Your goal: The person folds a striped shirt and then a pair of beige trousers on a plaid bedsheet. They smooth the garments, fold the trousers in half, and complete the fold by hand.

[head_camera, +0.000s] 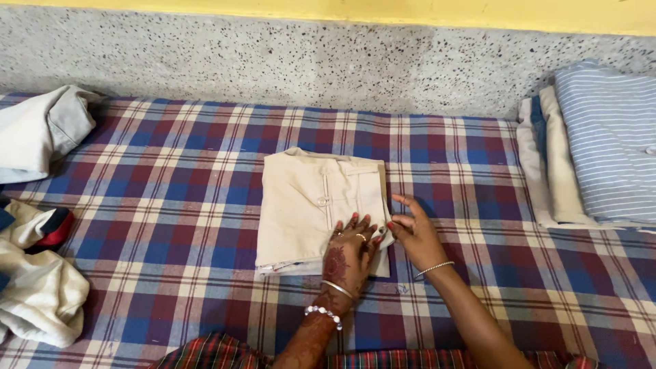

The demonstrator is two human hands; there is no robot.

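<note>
A folded beige garment (307,205) with a button placket lies in the middle of a plaid red, blue and white sheet (171,205). My left hand (348,253), marked with henna and wearing a ring and bangles, rests flat on the garment's near right corner. My right hand (413,232) sits just beside the garment's right edge, fingers spread and touching the edge near my left fingertips. Neither hand grips anything.
A stack of folded clothes topped by a blue striped shirt (608,143) lies at the right. A grey garment (41,130) sits at the far left, crumpled cream and red clothes (34,273) at the near left. A speckled stone wall (307,61) runs behind.
</note>
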